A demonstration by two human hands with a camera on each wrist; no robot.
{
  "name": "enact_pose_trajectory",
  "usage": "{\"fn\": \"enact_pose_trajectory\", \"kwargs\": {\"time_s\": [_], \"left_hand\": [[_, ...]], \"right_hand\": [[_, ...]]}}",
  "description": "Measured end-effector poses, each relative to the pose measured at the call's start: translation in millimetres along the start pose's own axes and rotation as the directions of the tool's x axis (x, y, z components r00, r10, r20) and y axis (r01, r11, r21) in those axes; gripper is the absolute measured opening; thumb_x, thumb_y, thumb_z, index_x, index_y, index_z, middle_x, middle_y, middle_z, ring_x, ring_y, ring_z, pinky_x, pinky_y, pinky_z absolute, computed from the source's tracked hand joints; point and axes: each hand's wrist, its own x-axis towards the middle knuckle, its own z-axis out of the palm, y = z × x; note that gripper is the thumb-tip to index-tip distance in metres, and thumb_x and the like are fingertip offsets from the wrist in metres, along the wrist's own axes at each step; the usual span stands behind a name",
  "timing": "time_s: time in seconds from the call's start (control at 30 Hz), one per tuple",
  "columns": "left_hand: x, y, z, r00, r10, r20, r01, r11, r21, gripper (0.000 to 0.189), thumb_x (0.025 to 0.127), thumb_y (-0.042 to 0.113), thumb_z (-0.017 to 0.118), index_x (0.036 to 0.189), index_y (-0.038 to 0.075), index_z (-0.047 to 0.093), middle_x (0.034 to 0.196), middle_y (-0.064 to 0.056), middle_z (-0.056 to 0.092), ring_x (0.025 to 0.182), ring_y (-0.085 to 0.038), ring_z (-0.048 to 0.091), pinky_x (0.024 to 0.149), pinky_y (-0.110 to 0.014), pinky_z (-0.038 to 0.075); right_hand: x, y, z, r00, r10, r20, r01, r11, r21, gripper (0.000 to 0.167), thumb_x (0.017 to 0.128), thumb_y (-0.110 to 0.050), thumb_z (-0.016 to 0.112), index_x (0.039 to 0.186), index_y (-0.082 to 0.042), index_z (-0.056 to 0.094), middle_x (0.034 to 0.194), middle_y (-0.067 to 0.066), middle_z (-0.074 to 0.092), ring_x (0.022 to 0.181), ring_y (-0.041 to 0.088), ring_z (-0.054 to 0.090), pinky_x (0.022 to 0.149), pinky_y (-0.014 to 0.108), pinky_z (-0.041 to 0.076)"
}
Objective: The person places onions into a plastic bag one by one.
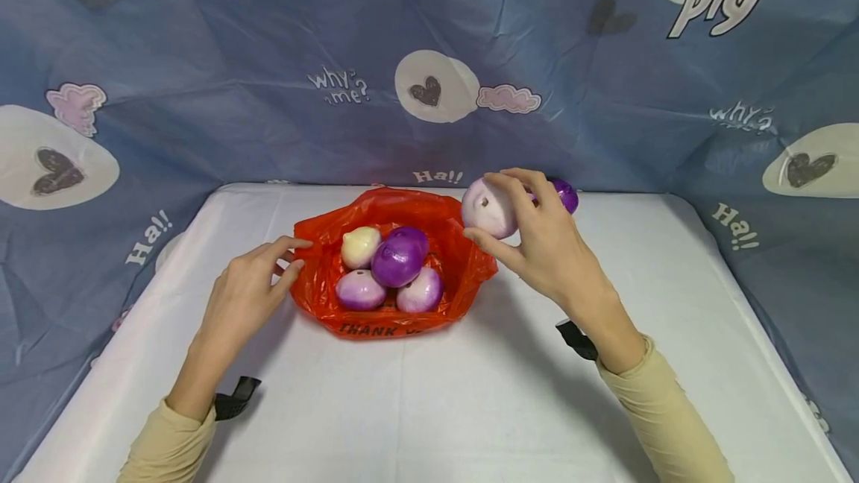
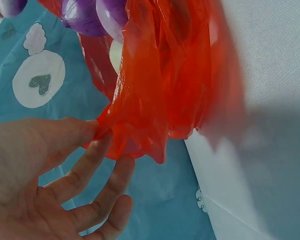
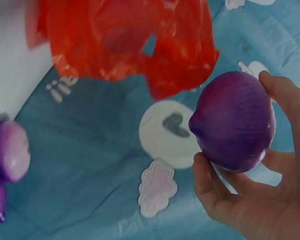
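Note:
My left hand (image 1: pixel 244 285) pinches the left rim of a red plastic bag (image 1: pixel 403 201) between thumb and fingers, as the left wrist view shows closely. The bag stands with its mouth wide, and several onions lie inside: a pale yellowish one (image 1: pixel 360 247), a deep purple one (image 1: pixel 396 262) on top, and purple-and-white ones (image 1: pixel 361 290) at the front. Above the bag's right rim, my right hand (image 1: pixel 553 256) holds a purple-and-white onion (image 1: pixel 485 210) with thumb and fingertips. Its purple, pointed side (image 3: pixel 235 122) shows in the right wrist view.
Behind my right hand, a purple onion (image 1: pixel 565 196) sits near the table's back edge, partly hidden. The right wrist view has two onions (image 3: pixel 11 151) there on the white tabletop (image 1: pixel 429 401). A blue printed cloth (image 1: pixel 268 133) hangs behind and around the table.

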Motion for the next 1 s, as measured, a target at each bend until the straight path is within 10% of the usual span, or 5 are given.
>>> {"fn": "enact_pose_trajectory", "kwargs": {"time_s": [0.6,0.8,1.0], "left_hand": [[1.0,0.5,0.9,1.000,0.001,-0.007,-0.001,1.000,0.004,0.029,0.101,0.013,0.072,0.130,0.017,0.071,0.107,-0.016,0.079,0.087,-0.034,0.075,0.060,-0.047,0.060],[0.0,-0.1,0.2,1.000,-0.006,-0.004,0.006,1.000,0.007,0.030,0.101,0.013,0.072,0.131,0.016,0.071,0.107,-0.016,0.079,0.088,-0.035,0.075,0.060,-0.047,0.061],[-0.7,-0.6,0.1,1.000,-0.012,-0.001,0.012,1.000,0.008,0.030,0.101,0.013,0.072,0.131,0.016,0.071,0.107,-0.016,0.079,0.087,-0.035,0.075,0.059,-0.044,0.059]], "right_hand": [[27.8,-30.0,37.6,0.992,-0.087,0.090,0.083,0.996,0.041,0.073,0.094,-0.050,0.082,0.150,-0.013,0.056,0.147,0.017,0.056,0.137,0.033,0.060,0.106,0.049,0.061],[36.7,-36.3,57.0,0.979,-0.186,0.083,0.191,0.980,-0.049,0.070,0.096,-0.051,0.079,0.148,-0.010,0.056,0.147,0.017,0.057,0.135,0.036,0.058,0.124,0.053,0.046],[43.3,-42.1,75.1,0.968,-0.228,0.100,0.240,0.962,-0.130,0.066,0.098,-0.052,0.075,0.146,-0.011,0.055,0.145,0.018,0.057,0.133,0.038,0.059,0.115,0.054,0.049]]}}
